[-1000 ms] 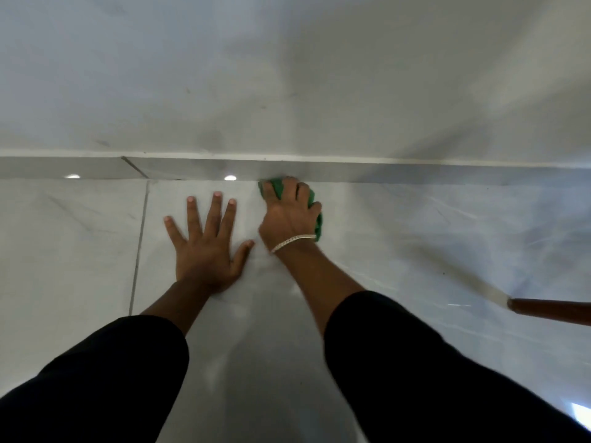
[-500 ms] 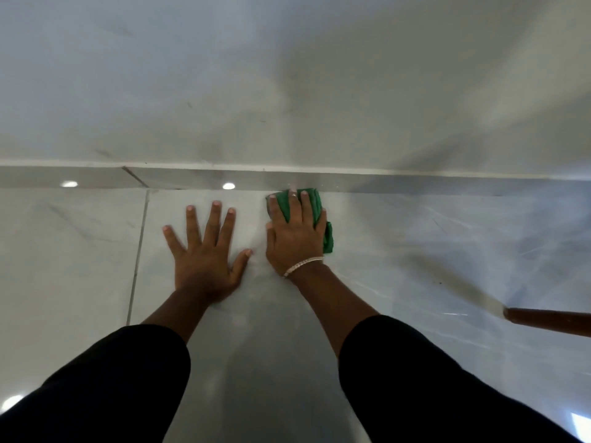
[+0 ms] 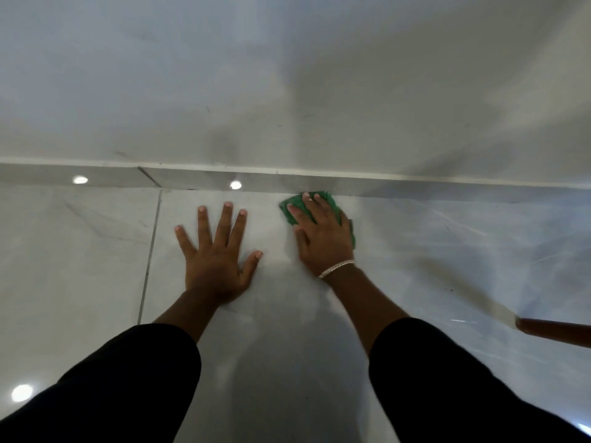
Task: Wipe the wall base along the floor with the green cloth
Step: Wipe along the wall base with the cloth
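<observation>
The cloth (image 3: 332, 201) is showing bright green. Under it the floor (image 3: 447, 251) is gleaming pale grey with faint veins; behind it the base (image 3: 415, 188) is looking darker grey. Right of it a stick (image 3: 556, 330) is showing reddish brown.

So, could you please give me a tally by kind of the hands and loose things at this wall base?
Hands: 2 (left hand flat on the floor, right hand pressing the cloth)
Green cloth: 1
Bracelet: 1
Brown pole: 1
Total: 5
</observation>
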Available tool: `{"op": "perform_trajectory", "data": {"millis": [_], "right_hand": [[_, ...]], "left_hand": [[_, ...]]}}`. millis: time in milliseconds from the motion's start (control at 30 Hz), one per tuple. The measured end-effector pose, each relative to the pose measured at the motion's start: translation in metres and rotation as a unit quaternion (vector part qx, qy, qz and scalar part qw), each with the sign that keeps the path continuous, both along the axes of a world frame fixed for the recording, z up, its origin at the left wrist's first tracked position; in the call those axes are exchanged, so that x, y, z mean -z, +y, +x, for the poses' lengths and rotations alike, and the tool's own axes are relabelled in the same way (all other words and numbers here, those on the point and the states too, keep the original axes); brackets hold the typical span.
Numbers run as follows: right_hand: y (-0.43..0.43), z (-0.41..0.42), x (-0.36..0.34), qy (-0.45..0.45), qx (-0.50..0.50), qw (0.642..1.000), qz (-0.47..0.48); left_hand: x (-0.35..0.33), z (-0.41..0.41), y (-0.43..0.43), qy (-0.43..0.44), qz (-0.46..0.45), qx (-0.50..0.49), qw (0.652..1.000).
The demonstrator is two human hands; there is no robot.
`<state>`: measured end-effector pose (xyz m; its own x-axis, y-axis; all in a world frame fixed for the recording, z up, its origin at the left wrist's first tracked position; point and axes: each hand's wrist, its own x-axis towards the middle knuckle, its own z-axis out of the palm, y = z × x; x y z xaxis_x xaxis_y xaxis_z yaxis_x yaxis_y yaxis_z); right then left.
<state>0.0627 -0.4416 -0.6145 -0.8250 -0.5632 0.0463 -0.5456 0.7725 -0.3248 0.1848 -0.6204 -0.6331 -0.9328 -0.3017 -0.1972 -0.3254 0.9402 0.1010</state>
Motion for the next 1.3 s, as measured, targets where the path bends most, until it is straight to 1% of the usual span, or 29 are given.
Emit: {"op": "perform_trajectory", "data": {"millis": [33,100,167,233,300,333,367,433,500,567,633,667,733,800,867,933,1033,1100,1167,1200,1233,1267,1300], "right_hand": [[0.018,-0.008,-0.001,0.010,0.008,1.000,0.003],[0.054,-0.022,-0.005,0.028,0.111,0.993,0.000],[0.069,-0.030,-0.005,0.023,0.207,0.978,0.005],[0.058,-0.031,-0.003,0.000,0.272,0.962,0.016],[0.033,-0.026,-0.002,-0.023,0.348,0.937,0.019],[0.018,-0.019,-0.003,-0.023,0.365,0.930,0.013],[0.001,-0.011,-0.004,-0.008,0.352,0.936,0.004],[-0.038,0.011,-0.002,0.024,0.264,0.964,0.011],[-0.070,0.028,-0.004,0.015,0.183,0.983,0.010],[-0.072,0.025,-0.009,0.008,0.126,0.992,0.009],[-0.044,0.008,-0.010,0.039,0.075,0.996,0.009],[-0.025,-0.002,-0.012,0.047,0.086,0.995,-0.003],[0.013,-0.018,-0.014,0.044,0.184,0.981,-0.039],[0.036,-0.025,-0.015,0.013,0.299,0.952,-0.059],[0.041,-0.029,-0.016,-0.005,0.366,0.926,-0.089],[0.027,-0.032,-0.019,-0.016,0.379,0.916,-0.133],[-0.012,-0.021,-0.026,-0.023,0.344,0.915,-0.209],[-0.026,-0.007,-0.036,-0.026,0.322,0.908,-0.268],[-0.021,0.004,-0.054,-0.015,0.304,0.899,-0.314],[-0.014,0.009,-0.067,-0.009,0.297,0.898,-0.326],[-0.004,0.013,-0.083,-0.008,0.290,0.899,-0.328],[0.007,0.020,-0.103,-0.012,0.280,0.904,-0.324],[0.017,0.027,-0.122,-0.020,0.267,0.910,-0.316]], "left_hand": [[0.000,0.000,0.000,0.000,0.002,0.000,1.000],[0.000,0.000,0.000,-0.003,0.005,0.002,1.000],[0.001,0.000,0.000,-0.003,0.005,-0.001,1.000],[0.002,-0.001,0.000,-0.006,0.008,0.000,1.000],[0.003,0.000,0.000,-0.002,0.005,0.000,1.000],[0.004,0.000,0.000,0.000,0.006,0.002,1.000],[0.004,0.000,0.000,0.002,0.006,0.004,1.000],[0.004,-0.001,-0.001,0.003,0.005,0.005,1.000],[0.004,0.001,0.000,0.001,0.007,0.005,1.000],[0.002,-0.001,-0.001,0.001,0.007,0.003,1.000],[0.001,-0.001,-0.001,0.000,0.009,-0.001,1.000],[0.000,-0.001,0.000,0.000,0.011,-0.001,1.000],[0.000,-0.001,0.002,0.001,0.012,0.001,1.000],[0.001,-0.001,0.001,0.004,0.012,0.002,1.000],[0.004,0.001,0.001,0.009,0.007,0.000,1.000],[0.008,0.001,0.000,0.011,-0.002,0.002,1.000],[0.012,-0.001,-0.003,0.013,-0.010,0.002,1.000],[0.010,-0.001,-0.001,-0.004,-0.010,-0.010,1.000],[0.001,-0.002,0.002,-0.034,-0.006,-0.033,0.999],[-0.009,-0.006,0.004,-0.062,0.008,-0.050,0.997],[-0.028,-0.011,0.008,-0.102,0.044,-0.078,0.991],[-0.053,-0.017,0.015,-0.137,0.132,-0.124,0.974],[-0.080,-0.024,0.026,-0.151,0.269,-0.185,0.933]]}}
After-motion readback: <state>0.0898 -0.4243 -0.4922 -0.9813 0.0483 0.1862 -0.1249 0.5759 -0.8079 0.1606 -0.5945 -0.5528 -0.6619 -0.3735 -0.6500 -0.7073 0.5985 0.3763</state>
